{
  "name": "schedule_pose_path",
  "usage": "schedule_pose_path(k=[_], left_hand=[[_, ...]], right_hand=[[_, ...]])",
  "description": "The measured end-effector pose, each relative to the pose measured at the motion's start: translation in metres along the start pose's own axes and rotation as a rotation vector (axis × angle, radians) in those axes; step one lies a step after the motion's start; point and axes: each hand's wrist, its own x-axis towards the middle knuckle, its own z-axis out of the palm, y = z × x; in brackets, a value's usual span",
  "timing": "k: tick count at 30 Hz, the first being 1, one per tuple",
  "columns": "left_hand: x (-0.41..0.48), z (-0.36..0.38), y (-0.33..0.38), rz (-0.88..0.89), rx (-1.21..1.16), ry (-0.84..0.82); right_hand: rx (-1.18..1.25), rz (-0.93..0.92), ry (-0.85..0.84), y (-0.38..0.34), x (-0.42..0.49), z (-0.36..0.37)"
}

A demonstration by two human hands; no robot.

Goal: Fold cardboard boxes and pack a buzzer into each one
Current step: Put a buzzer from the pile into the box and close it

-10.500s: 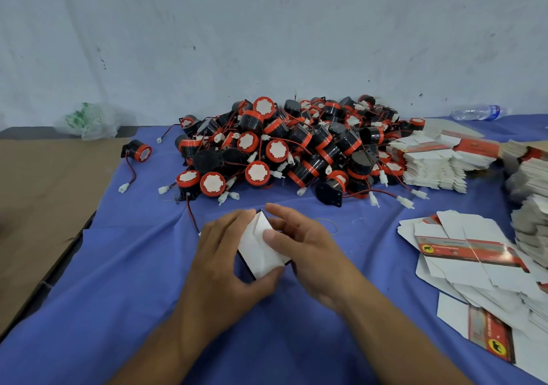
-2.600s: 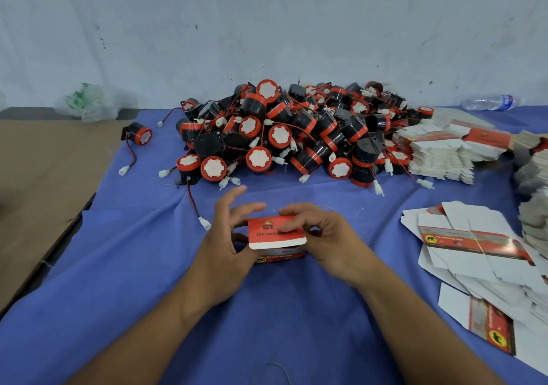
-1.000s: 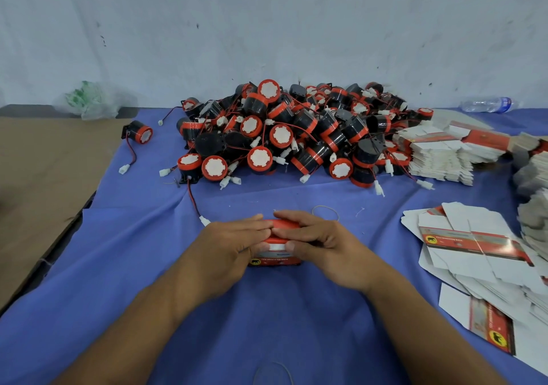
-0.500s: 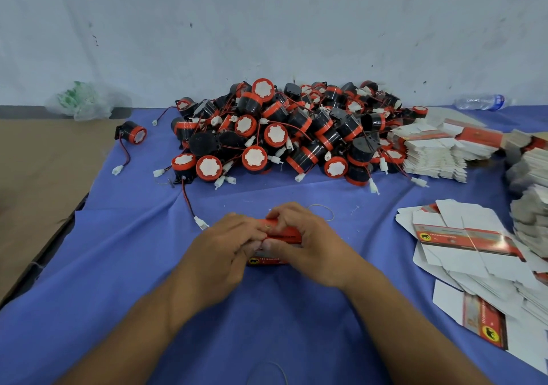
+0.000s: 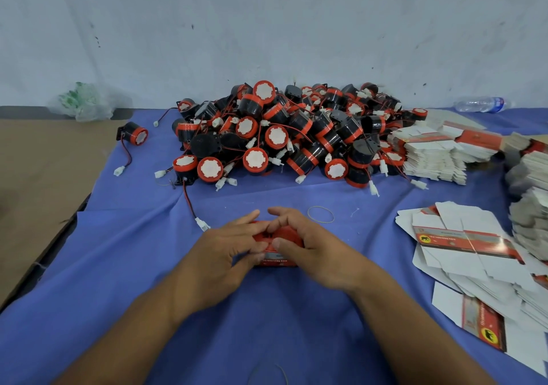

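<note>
Left hand point(image 5: 225, 248) and right hand point(image 5: 308, 245) hold one small red box point(image 5: 278, 261) from either end. The thumbs are against its near face and the fingers lie over its top, with the forefingers lifting clear at the far edge. The box sits on the blue cloth point(image 5: 118, 251) in front of the buzzer pile point(image 5: 281, 138), well apart from it and roughly in line with its middle. Its long axis runs left to right, so each hand caps one end and neither is nearer, though the right covers more of the top. By that, the lid tuck looks nearly done and either hand could carry the box off. A rubber band point(image 5: 321, 214) lies between box and pile. Flat box blanks point(image 5: 462, 245) lie forward and right of the pile. A few seconds ago the red lid flap stood raised under spread fingers; now it is pressed flat. The fingers, tightly curled half a second ago, have loosened.
</note>
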Motion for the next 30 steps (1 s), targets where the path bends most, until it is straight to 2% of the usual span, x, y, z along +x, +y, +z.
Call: schedule_pose_path(k=[4,6,8,10,12,14,17,19,21,23,28,30], left_hand=[[-0.007,0.008,0.003,-0.019,-0.045,-0.031],[-0.006,0.009,0.0,-0.032,-0.051,0.012],[-0.002,0.01,-0.003,-0.079,-0.084,0.072],[0.0,0.008,-0.004,-0.176,-0.203,0.113],[0.0,0.004,-0.006,-0.233,-0.325,0.121],[-0.002,-0.001,-0.008,-0.261,-0.422,0.081],[-0.005,0.0,-0.008,-0.232,-0.294,-0.005],[-0.004,0.004,-0.003,-0.222,-0.215,0.065],[-0.003,0.003,0.001,-0.233,-0.279,0.136],[-0.005,0.001,0.001,-0.215,-0.298,0.126],[-0.001,0.004,0.002,-0.215,-0.364,0.167],[0.0,0.004,0.0,-0.287,-0.434,0.207]], right_hand=[[0.005,0.01,-0.068,-0.002,-0.001,-0.005],[0.041,0.0,-0.127,-0.004,-0.004,-0.01],[-0.057,-0.034,-0.137,-0.001,-0.007,-0.012],[-0.165,-0.112,-0.014,0.004,-0.007,-0.007],[-0.155,-0.208,0.155,0.004,-0.004,-0.004],[-0.139,-0.259,0.24,0.001,0.0,-0.003],[-0.166,-0.283,0.262,0.001,0.003,-0.001],[-0.062,-0.237,0.214,-0.001,0.001,0.002],[0.054,-0.179,0.117,-0.001,0.0,0.0],[0.072,-0.17,0.089,-0.003,-0.001,0.0],[-0.031,-0.283,0.247,-0.014,-0.002,-0.003],[0.09,-0.296,0.397,-0.03,-0.002,-0.013]])
